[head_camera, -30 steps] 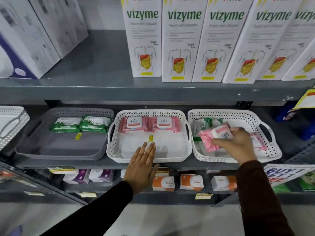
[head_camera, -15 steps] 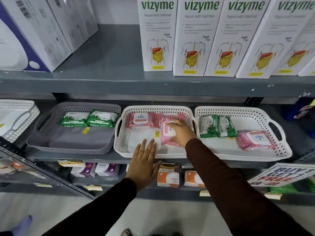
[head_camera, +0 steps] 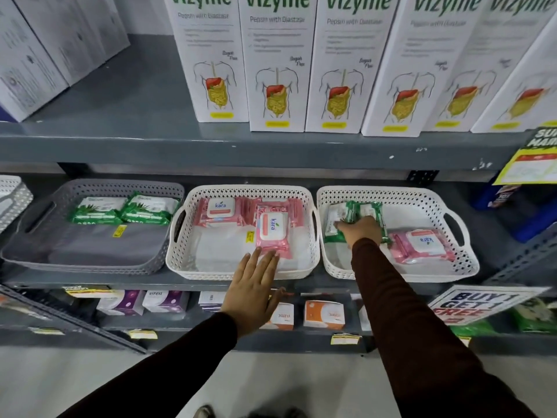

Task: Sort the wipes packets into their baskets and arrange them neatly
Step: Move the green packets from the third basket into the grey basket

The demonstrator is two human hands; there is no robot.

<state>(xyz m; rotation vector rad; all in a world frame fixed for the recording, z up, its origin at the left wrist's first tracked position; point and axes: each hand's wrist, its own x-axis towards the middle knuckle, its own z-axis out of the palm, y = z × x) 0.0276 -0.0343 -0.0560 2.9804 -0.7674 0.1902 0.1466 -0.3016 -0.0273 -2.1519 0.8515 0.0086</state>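
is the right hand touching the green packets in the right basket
Touching. The head view shows the right hand lying on the green packets in the right basket, fingers overlapping them with no gap.

Grey perforated basket point(head_camera: 90, 260) at left, two white perforated baskets point(head_camera: 241, 271) beside it; pink packets point(head_camera: 272, 233), green packets point(head_camera: 123, 210); dark maroon sleeves point(head_camera: 422, 342).

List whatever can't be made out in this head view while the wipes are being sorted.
- Right hand: whether its fingers grip the green packets; the hand's back hides them.
- Green packets in the right basket: count and labels, covered by the hand and blurred.
- Packet at the back right of the middle basket: mostly hidden under the turned pink packet.
- Far-left white basket: cut off by the edge.
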